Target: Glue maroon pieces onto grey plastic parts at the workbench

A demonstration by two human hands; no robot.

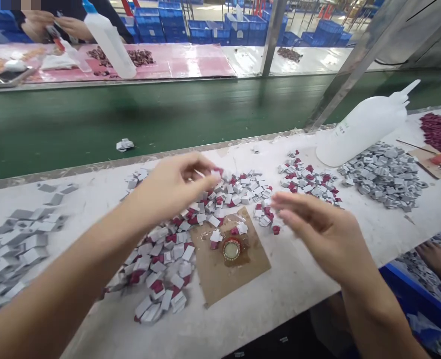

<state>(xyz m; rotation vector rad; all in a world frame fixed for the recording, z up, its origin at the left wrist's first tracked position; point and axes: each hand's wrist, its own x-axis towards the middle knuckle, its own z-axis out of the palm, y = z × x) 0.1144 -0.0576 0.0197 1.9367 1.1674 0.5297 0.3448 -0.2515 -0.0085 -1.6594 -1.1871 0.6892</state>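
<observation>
My left hand [181, 182] hovers over the near table with thumb and fingertips pinched on a small grey and dark red piece [218, 171]. To the right, my right hand [321, 229] is held in the air, fingers stretched and thumb apart, with nothing visible in it. Between and below the hands lies a square of brown card [211, 279]. On it, a round cap [231, 250] with a red rim sits in a wet patch. Two grey and dark red pieces [215, 238] lie beside the cap.
Grey and dark red pieces [164, 264] spread left of the card; plain grey parts [385, 174] are heaped at right. A white squeeze bottle [366, 127] leans there. Beyond runs a green conveyor belt [205, 109]. Another person's hands [56, 25] work across it; another hand [439, 259] reaches into a blue crate [403, 284].
</observation>
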